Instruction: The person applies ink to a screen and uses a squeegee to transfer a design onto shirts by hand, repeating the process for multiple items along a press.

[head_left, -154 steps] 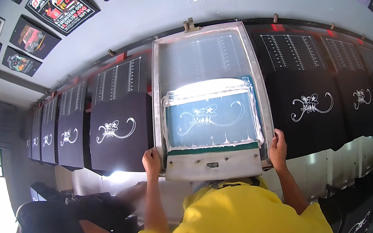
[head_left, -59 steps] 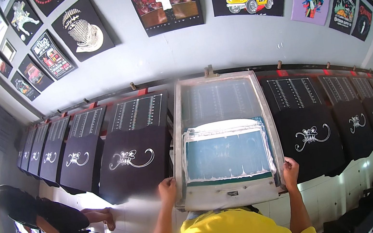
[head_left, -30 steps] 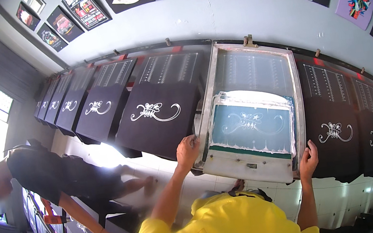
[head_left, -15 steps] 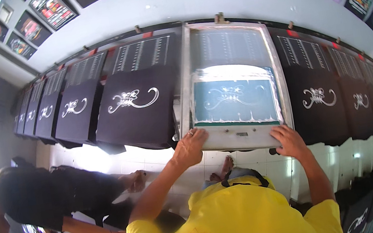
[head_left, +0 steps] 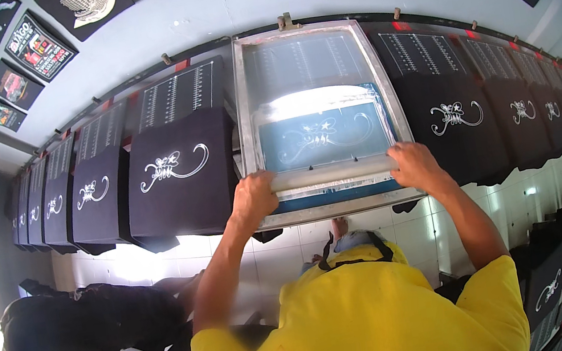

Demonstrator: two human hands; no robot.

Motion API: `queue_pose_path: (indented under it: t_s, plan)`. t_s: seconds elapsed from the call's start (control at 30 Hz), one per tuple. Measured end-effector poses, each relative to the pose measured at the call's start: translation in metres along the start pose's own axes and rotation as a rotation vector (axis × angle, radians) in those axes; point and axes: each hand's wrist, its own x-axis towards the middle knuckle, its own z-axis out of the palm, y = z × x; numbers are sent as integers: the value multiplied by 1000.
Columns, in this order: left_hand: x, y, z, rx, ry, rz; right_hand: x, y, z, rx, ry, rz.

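Note:
My left hand and my right hand are closed round the two ends of a wide, pale squeegee. It lies crosswise over the near part of a screen-printing frame, with whitish smears along its near side. Beyond the squeegee, the blue-green mesh shows a faint scroll design with stars. A bright white band crosses the middle of the mesh; whether it is ink or glare I cannot tell. What lies beneath the frame is mostly hidden.
Dark printed shirts stretch along the bench to the left and right. A rail runs behind them. At my lower left a person in dark clothing bends over another row of shirts. Posters hang on the wall.
Both hands and the squeegee have moved away from the frame's near edge, farther over the mesh. The head view has shifted. The person at the left has moved slightly.

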Motion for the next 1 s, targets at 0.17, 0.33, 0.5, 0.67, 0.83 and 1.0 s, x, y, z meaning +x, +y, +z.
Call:
queue_pose_path:
  t_s: [0.17,0.33,0.5,0.67,0.83,1.0]
  plan:
    - [-75,22,17,-13,44,15,-71,-28,16,36,16,-12]
    - [-124,34,28,77,198,151,-112,-47,34,-5,148,-69]
    - [-113,25,19,82,176,151,-96,-49,31,-24,220,-89]
    - [-66,1,10,91,183,191,-54,-34,32,-59,208,-88]
    - [0,-32,7,72,148,134,14,-12,22,-54,150,-64]
    - [56,-41,-14,116,66,91,71,10,6,-26,20,-34]
